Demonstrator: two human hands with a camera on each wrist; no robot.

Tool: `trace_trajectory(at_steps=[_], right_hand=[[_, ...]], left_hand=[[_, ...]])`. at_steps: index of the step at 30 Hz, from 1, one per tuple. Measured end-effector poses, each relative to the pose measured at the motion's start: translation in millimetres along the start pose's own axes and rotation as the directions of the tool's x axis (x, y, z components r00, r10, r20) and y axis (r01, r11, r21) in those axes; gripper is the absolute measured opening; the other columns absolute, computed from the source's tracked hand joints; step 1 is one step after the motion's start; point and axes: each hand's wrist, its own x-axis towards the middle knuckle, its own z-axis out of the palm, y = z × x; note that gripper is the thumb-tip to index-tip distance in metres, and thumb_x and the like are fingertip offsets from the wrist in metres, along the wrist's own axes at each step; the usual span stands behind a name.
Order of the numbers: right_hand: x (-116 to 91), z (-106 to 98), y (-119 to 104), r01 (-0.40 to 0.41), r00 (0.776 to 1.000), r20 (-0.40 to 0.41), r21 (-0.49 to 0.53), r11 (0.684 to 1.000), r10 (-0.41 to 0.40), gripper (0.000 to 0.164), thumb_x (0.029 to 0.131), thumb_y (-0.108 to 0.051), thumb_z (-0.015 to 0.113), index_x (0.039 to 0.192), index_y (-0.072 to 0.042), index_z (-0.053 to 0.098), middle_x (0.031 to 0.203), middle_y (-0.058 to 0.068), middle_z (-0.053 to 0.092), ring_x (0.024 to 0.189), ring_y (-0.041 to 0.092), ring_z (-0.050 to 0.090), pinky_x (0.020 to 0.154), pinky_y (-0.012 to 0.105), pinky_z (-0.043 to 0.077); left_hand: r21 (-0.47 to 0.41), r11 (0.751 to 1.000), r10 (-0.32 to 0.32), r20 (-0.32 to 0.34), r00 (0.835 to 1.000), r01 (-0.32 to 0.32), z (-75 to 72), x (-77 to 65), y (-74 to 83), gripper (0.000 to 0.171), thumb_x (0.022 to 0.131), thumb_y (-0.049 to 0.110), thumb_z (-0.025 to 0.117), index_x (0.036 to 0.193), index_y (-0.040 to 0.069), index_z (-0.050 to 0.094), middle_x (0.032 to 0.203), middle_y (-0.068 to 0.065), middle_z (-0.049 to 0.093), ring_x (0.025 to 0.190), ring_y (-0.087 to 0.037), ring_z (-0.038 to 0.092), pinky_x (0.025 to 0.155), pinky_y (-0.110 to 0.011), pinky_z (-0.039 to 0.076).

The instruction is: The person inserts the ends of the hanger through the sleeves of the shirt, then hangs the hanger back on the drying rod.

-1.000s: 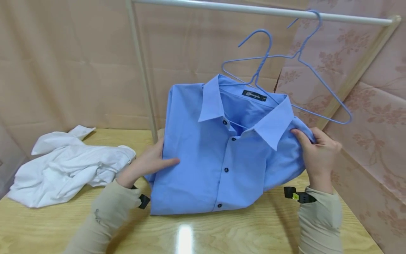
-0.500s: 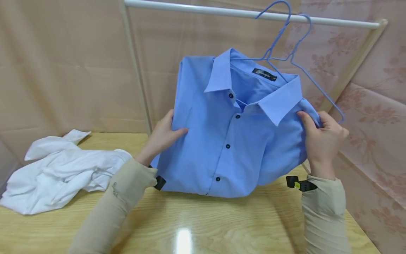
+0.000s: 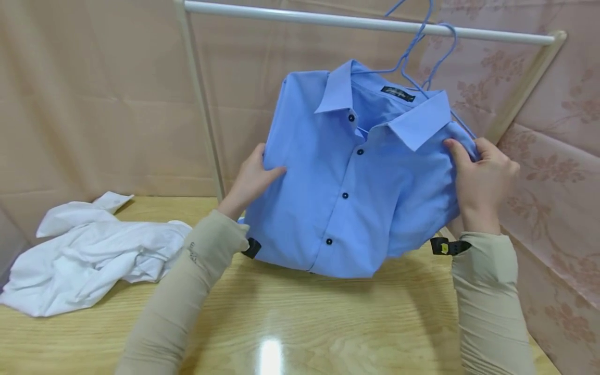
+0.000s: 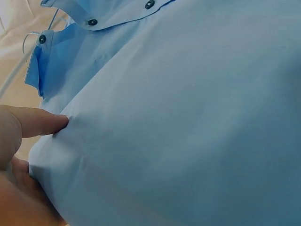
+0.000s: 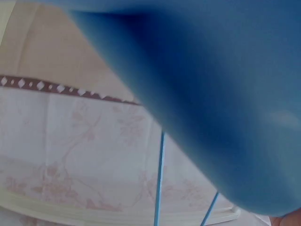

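A blue button-up shirt is held up in the head view, tilted, with a blue wire hanger inside its collar. My left hand grips its left side, thumb in front and the other fingers behind. The same thumb presses the cloth in the left wrist view. At the opposite shoulder my right hand pinches the fabric between thumb and fingers. The hanger's hook is level with the rail; whether it rests on it I cannot tell. Blue cloth fills much of the right wrist view.
Another blue hanger hangs on the rail, partly behind the shirt. A crumpled white garment lies on the wooden table at the left. The rack's posts stand at left and right, with curtains behind.
Both hands have raised the shirt and its hanger, moving somewhat to the right. The hook has come up from below the rail to its height. The view has shifted slightly.
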Motion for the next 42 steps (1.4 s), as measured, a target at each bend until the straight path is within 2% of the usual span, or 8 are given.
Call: trace_trajectory(at_steps=[3, 10, 13, 21, 27, 33, 38, 42], right_hand=[[7, 4, 3, 0.012, 1.000, 0.017, -0.003, 1.000, -0.012, 0.052, 0.069, -0.055, 0.058, 0.066, -0.003, 0.055, 0.068, 0.015, 0.057, 0.059, 0.025, 0.038, 0.071, 0.037, 0.028], [3, 21, 25, 0.151, 0.988, 0.022, -0.035, 0.988, -0.150, 0.049, 0.070, -0.052, 0.059, 0.071, -0.002, 0.061, 0.068, 0.017, 0.061, 0.056, 0.036, 0.048, 0.057, 0.039, 0.029], [-1, 25, 32, 0.177, 0.984, 0.040, -0.034, 0.984, -0.175, 0.047, 0.071, -0.050, 0.059, 0.072, -0.003, 0.061, 0.065, 0.017, 0.060, 0.053, 0.034, 0.048, 0.060, 0.042, 0.030], [0, 31, 38, 0.213, 0.976, 0.044, -0.038, 0.976, -0.212, 0.045, 0.070, -0.046, 0.062, 0.060, -0.003, 0.051, 0.051, 0.015, 0.049, 0.045, 0.027, 0.036, 0.049, 0.033, 0.021], [-1, 33, 40, 0.179, 0.982, 0.074, -0.046, 0.983, -0.175, 0.047, 0.071, -0.049, 0.059, 0.066, -0.003, 0.055, 0.063, 0.017, 0.057, 0.056, 0.036, 0.047, 0.054, 0.040, 0.028], [-3, 30, 35, 0.135, 0.980, 0.156, -0.060, 0.989, -0.125, 0.045, 0.078, -0.044, 0.054, 0.091, -0.001, 0.059, 0.089, 0.016, 0.059, 0.081, 0.034, 0.050, 0.072, 0.044, 0.030], [-4, 26, 30, 0.172, 0.973, 0.166, -0.036, 0.984, -0.164, 0.036, 0.082, -0.033, 0.054, 0.101, -0.002, 0.056, 0.097, 0.017, 0.056, 0.093, 0.032, 0.048, 0.080, 0.044, 0.025], [-9, 20, 25, 0.192, 0.960, 0.207, -0.008, 0.981, -0.186, 0.033, 0.087, -0.018, 0.046, 0.118, -0.005, 0.047, 0.110, 0.017, 0.049, 0.101, 0.034, 0.042, 0.084, 0.045, 0.022]], left_hand=[[0.010, 1.000, 0.025, -0.007, 1.000, -0.025, 4.9, 4.3, -6.2, 0.046, 0.079, 0.026, 0.055, 0.119, 0.012, 0.036, 0.118, -0.007, 0.045, 0.103, -0.021, 0.046, 0.082, -0.042, 0.039], [0.084, 0.996, 0.018, 0.007, 1.000, -0.018, 18.9, 5.0, -35.6, 0.038, 0.081, 0.016, 0.052, 0.116, 0.006, 0.040, 0.118, -0.011, 0.047, 0.105, -0.024, 0.045, 0.084, -0.039, 0.038], [0.111, 0.994, 0.010, 0.004, 1.000, -0.010, 25.3, 6.0, -47.6, 0.035, 0.081, 0.013, 0.050, 0.114, 0.004, 0.042, 0.116, -0.013, 0.048, 0.105, -0.025, 0.045, 0.085, -0.039, 0.037], [0.148, 0.989, -0.035, 0.067, 0.997, 0.024, 41.7, 6.7, -71.9, 0.044, 0.083, 0.012, 0.046, 0.124, 0.000, 0.036, 0.121, -0.017, 0.045, 0.109, -0.029, 0.043, 0.086, -0.041, 0.038], [0.131, 0.987, -0.104, 0.072, 0.992, 0.094, 44.5, 6.3, -76.7, 0.051, 0.082, 0.013, 0.051, 0.128, 0.001, 0.030, 0.125, -0.017, 0.041, 0.112, -0.030, 0.040, 0.087, -0.043, 0.037], [0.143, 0.982, -0.128, -0.002, 0.992, 0.127, 36.6, 2.5, -71.7, 0.056, 0.080, 0.014, 0.054, 0.125, -0.002, 0.025, 0.122, -0.022, 0.038, 0.112, -0.032, 0.038, 0.089, -0.043, 0.034], [0.127, 0.990, -0.048, -0.105, 0.993, 0.061, 27.4, -3.3, -69.0, 0.054, 0.076, 0.012, 0.058, 0.121, 0.000, 0.031, 0.110, -0.016, 0.046, 0.100, -0.028, 0.045, 0.083, -0.039, 0.037], [0.102, 0.995, 0.018, -0.132, 0.991, -0.004, 18.0, -12.5, -71.0, 0.053, 0.075, 0.013, 0.060, 0.119, -0.001, 0.034, 0.105, -0.014, 0.047, 0.093, -0.025, 0.046, 0.079, -0.036, 0.039]])
